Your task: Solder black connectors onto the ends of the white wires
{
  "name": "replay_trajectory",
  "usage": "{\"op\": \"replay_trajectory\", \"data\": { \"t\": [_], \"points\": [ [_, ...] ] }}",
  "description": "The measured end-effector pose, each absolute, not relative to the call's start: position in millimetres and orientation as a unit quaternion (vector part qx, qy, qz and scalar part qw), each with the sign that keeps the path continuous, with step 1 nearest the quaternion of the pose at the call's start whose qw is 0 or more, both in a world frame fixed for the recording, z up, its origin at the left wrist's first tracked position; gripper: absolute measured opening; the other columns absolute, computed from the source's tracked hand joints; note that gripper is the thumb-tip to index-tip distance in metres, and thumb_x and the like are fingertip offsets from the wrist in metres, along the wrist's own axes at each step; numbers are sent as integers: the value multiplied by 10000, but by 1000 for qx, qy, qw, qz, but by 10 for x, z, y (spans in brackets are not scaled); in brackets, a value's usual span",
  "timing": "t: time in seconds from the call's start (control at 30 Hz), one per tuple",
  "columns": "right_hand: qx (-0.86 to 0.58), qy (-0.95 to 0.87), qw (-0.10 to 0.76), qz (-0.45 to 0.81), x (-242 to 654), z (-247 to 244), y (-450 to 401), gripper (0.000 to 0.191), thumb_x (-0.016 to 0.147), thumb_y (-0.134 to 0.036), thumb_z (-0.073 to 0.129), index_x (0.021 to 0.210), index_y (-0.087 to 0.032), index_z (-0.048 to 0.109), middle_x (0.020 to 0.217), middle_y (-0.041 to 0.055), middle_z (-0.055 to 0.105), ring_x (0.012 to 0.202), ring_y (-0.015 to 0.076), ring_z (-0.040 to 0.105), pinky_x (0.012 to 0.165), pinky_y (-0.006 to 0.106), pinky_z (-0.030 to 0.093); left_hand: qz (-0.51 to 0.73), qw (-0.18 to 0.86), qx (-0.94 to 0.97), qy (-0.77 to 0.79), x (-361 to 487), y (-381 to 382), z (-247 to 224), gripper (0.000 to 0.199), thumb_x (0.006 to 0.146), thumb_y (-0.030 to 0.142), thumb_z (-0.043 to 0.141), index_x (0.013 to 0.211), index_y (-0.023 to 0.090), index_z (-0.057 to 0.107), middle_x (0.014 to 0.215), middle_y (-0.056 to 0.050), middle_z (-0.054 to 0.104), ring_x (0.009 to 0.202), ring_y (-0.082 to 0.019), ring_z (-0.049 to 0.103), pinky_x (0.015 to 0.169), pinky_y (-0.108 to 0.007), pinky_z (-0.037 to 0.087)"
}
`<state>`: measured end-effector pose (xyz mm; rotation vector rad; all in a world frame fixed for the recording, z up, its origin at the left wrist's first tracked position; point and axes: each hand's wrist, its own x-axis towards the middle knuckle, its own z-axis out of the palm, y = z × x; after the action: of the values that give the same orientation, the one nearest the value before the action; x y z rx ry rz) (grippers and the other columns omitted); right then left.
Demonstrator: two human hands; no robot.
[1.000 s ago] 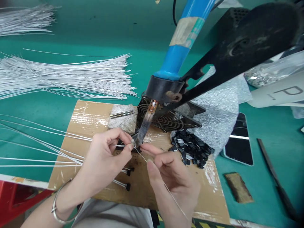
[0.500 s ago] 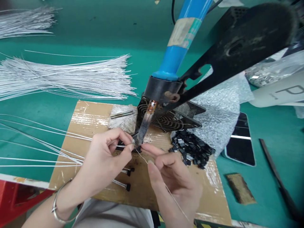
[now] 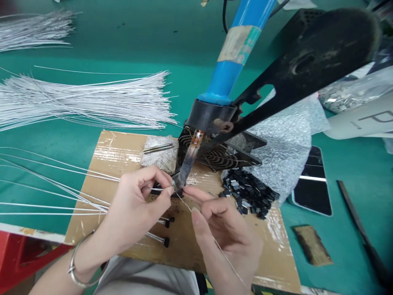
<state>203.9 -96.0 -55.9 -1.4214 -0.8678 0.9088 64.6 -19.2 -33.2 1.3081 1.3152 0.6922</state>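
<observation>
Under the tip of a blue-handled soldering iron (image 3: 190, 157), held in a black stand, my left hand (image 3: 144, 200) pinches the end of a white wire (image 3: 155, 189). My right hand (image 3: 227, 233) is closed on a thin strand of solder wire (image 3: 225, 257), whose end reaches up to the iron's tip. The fingertips of both hands nearly meet there and hide the joint itself. Below my left hand, white wires with small black connectors (image 3: 166, 241) lie on the cardboard (image 3: 184, 254).
Small black connectors (image 3: 248, 192) are heaped right of the iron, beside bubble wrap (image 3: 276, 151) and a phone (image 3: 313, 180). A bundle of white wires (image 3: 86, 100) lies at left. A round fan grille (image 3: 215, 157) is behind the iron. A brown block (image 3: 312, 245) and a dark-handled tool (image 3: 353, 213) lie at right.
The whole view has shifted very slightly. Both hands keep the same pose at the iron's tip, with the wire and the solder held as before.
</observation>
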Motion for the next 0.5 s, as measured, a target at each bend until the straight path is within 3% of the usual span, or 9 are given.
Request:
{"op": "replay_trajectory", "data": {
  "t": [0.5],
  "points": [
    [-587, -435, 567, 381, 2129, -607, -946, 184, 981, -159, 674, 834, -258, 623, 1176, 12, 842, 1105, 159, 809, 983, 260, 627, 291, 539, 561, 557, 643, -202, -297, 89, 817, 209, 638, 731, 210, 662, 825, -40, 750, 859, -221, 692, 569, -287, 359]
  ]
}}
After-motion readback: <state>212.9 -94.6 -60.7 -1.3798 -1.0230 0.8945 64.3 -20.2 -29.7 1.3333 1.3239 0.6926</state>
